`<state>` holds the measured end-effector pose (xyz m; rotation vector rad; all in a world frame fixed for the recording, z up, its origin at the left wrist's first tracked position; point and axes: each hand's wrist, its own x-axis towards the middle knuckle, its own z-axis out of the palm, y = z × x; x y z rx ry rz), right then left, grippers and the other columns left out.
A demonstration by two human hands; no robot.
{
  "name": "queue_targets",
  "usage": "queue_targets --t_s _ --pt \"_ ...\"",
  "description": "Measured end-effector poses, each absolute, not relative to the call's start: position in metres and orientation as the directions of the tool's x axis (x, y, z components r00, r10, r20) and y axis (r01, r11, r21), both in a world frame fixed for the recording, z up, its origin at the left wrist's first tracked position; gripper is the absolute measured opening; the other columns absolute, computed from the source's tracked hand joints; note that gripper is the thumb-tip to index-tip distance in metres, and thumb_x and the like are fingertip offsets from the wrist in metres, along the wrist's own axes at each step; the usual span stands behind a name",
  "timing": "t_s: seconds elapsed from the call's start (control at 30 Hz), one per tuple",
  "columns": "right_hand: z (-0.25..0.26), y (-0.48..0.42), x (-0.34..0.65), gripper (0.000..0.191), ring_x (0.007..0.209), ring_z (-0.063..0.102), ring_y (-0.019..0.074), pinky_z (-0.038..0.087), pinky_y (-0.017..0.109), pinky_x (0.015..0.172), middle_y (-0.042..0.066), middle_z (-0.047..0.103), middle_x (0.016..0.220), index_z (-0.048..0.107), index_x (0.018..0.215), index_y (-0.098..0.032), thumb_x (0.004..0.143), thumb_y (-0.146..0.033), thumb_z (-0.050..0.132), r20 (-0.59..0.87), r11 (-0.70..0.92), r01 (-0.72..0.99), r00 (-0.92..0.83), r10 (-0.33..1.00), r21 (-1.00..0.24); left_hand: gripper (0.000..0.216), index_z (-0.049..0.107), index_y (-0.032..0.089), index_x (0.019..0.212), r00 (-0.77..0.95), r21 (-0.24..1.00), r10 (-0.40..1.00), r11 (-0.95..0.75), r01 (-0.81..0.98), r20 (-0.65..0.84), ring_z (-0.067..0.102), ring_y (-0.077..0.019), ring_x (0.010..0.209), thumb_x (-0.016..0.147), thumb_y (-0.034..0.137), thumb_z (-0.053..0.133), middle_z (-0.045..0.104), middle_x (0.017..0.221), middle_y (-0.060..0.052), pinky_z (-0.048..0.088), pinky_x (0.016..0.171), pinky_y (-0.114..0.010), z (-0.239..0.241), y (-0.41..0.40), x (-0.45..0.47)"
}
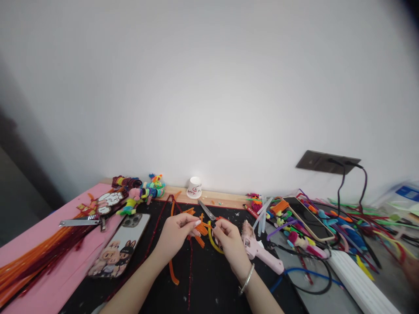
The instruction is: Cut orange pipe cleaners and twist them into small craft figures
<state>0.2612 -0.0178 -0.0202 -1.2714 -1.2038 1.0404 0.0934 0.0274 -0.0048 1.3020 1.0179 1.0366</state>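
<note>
Wall (212,87): plain, pale grey, rising behind back edge of table (229,200). Table: light wood showing along that edge. Socket panel (312,161): dark, wall-mounted, above back edge, right part. Light: soft, wall dimmer toward left.

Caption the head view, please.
Left hand and right hand hold an orange pipe cleaner above a black mat, near scissors and pink glue gun.

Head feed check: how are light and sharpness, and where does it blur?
Head view: the wall is brightest around its middle and dims toward the corners; head view: left hand, right hand and scissors read fairly clearly, though fine detail is soft; head view: the blue-and-white item at the right edge is smeared, too blurred to identify.
</note>
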Motion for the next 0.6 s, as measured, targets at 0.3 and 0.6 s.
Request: queue_targets --t_s 0.3,0.6 --pt "-0.021 -0.017 0.259 0.030 0.043 0.032 0.0091 0.020 0.021 0.043 -0.005 0.044 0.048 0.057 0.065 -0.019 0.081 -0.045 0.059 0.022 0.019 0.051 0.051 0.998 -0.999 0.055 0.064 0.015 0.115 0.311 0.957 0.948 0.148 -0.248 -0.066 0.065 -0.0120 0.063 0.066 0.032 0.081 0.070 0.080 -0.001 0.054 0.066 -0.026 -0.013 0.032 0.091" --pt "-0.018 -0.019 0.259 0.034 0.043 0.030 0.0088 0.017 0.021 0.042 -0.005 0.043 0.048 0.053 0.061 -0.020 0.078 -0.048 0.063 -0.009 -0.008 -0.020 0.082 0.997 -1.000 0.049 0.063 0.011 0.116 0.342 0.987 0.939 0.041 -0.154 0.014 0.061 -0.0137 0.058 0.075 0.036 0.072 0.065 0.062 0.001 0.051 0.059 -0.026 -0.017 0.031 0.095"
